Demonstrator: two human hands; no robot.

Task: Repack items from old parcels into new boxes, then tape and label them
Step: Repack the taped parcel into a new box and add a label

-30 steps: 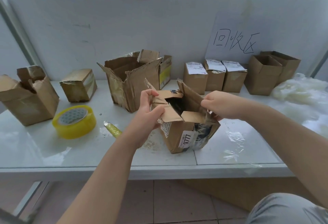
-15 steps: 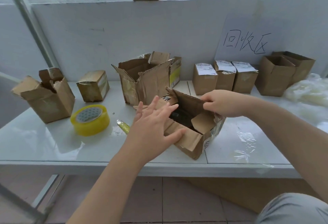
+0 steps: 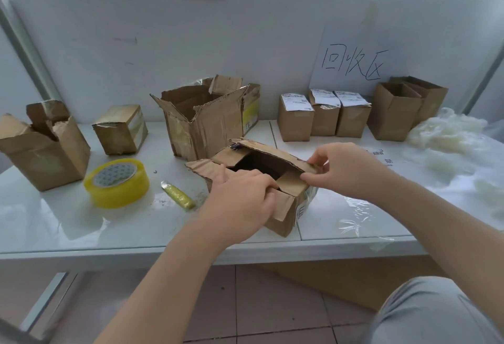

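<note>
Old parcel (image 3: 283, 211) sits near the front edge of the white surface (image 3: 81, 223), flaps open | left hand (image 3: 240, 204) grips its near flap, fingers curled over the edge | right hand (image 3: 346, 169) pinches the far flap's corner | yellow tape roll (image 3: 117, 182) lies well apart at left

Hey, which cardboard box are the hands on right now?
The torn box nearest the person: left hand grips its near flap, right hand pinches its far flap; the others stand untouched.
</note>
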